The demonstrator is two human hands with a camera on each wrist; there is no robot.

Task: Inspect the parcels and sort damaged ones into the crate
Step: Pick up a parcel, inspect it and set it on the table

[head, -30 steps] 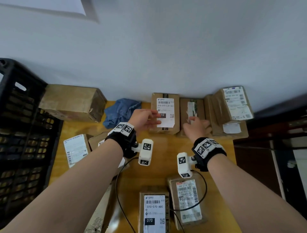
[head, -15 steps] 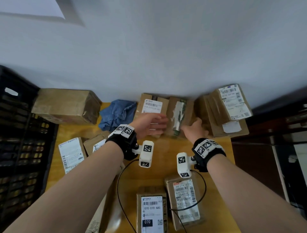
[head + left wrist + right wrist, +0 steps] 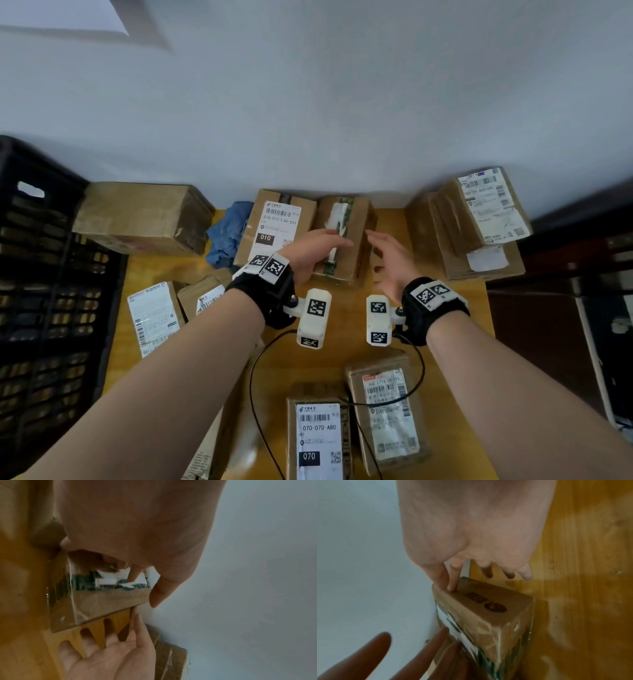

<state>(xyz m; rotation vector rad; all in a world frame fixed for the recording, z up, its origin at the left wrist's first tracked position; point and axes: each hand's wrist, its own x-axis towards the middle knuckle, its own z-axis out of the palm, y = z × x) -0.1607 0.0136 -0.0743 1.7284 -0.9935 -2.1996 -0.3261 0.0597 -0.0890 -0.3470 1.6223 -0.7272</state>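
left hand [image 3: 310,253] on parcel [image 3: 346,240], contact perhaps light

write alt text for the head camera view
Seen from above, a person's left hand rests on a cardboard parcel with a torn white label at the back of a wooden table, the right hand open beside it. Other labelled parcels lie around, with a black crate at the left.
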